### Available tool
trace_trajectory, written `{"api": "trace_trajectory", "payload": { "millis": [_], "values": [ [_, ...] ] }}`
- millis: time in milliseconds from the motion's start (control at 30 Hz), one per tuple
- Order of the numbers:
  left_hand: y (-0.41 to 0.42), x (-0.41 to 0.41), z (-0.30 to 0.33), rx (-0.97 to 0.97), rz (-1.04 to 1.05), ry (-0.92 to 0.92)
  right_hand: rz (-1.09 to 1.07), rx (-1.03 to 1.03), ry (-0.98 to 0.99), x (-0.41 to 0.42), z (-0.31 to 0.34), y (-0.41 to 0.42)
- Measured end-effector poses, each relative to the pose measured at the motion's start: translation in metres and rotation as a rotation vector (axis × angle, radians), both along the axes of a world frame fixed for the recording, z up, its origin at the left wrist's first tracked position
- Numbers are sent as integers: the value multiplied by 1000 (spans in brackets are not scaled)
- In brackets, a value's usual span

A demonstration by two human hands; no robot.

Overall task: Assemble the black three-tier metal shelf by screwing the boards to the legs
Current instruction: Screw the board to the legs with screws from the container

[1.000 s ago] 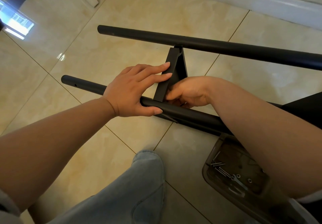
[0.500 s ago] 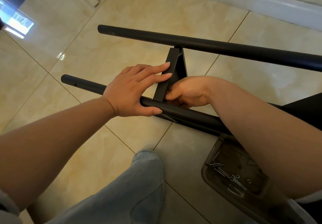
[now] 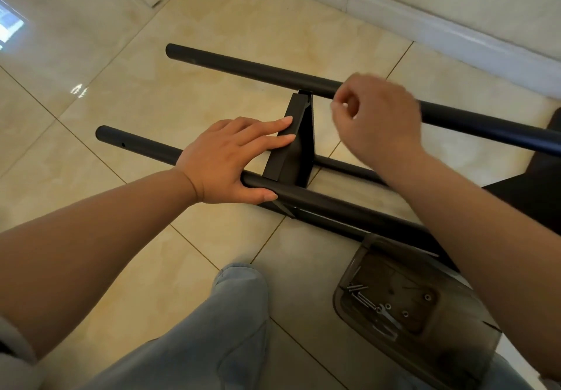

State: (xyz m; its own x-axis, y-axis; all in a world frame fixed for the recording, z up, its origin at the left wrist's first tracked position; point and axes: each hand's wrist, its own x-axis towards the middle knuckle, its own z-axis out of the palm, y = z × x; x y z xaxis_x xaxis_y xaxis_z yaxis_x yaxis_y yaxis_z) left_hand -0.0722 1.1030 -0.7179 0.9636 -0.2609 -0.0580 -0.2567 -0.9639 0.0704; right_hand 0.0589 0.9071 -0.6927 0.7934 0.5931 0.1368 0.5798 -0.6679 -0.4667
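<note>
Two black tube legs lie across the tiled floor, the far leg (image 3: pixel 243 66) and the near leg (image 3: pixel 334 207). A black shelf board (image 3: pixel 291 152) stands on edge between them. My left hand (image 3: pixel 230 158) clasps the near leg, thumb along the tube, with straight fingers resting against the board's side. My right hand (image 3: pixel 379 116) hovers blurred above the far leg, just right of the board's top, fingers curled. Whether it pinches anything I cannot tell. A third leg (image 3: pixel 349 166) shows low behind the board.
A clear plastic tray (image 3: pixel 340 295) with several screws (image 3: pixel 361 295) and nuts sits on the floor under my right forearm. My jeans-clad knee (image 3: pixel 236 298) is just before the near leg. Another black board (image 3: pixel 540 183) is at the right edge. A white baseboard (image 3: pixel 425 19) runs behind.
My right hand has left the joint of board and near leg and risen toward the far leg. The left hand keeps its hold. The view has shifted slightly.
</note>
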Motion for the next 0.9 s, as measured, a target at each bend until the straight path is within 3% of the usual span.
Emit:
{"api": "trace_trajectory", "payload": {
  "millis": [67,167,233,533,900],
  "values": [
    [0,0,0,-10,3,-1,14,-188,-156,18,1,-5],
    [-1,-1,1,-11,5,6,17,-448,58,38,-4,-3],
    [-2,-1,2,-10,13,20,10,-442,170,42,-7,0],
    [-7,0,6,9,44,84,32,-389,181,38,1,-2],
    [-15,-17,0,2,62,38,131,-364,242,29,10,-2]
  ]
}}
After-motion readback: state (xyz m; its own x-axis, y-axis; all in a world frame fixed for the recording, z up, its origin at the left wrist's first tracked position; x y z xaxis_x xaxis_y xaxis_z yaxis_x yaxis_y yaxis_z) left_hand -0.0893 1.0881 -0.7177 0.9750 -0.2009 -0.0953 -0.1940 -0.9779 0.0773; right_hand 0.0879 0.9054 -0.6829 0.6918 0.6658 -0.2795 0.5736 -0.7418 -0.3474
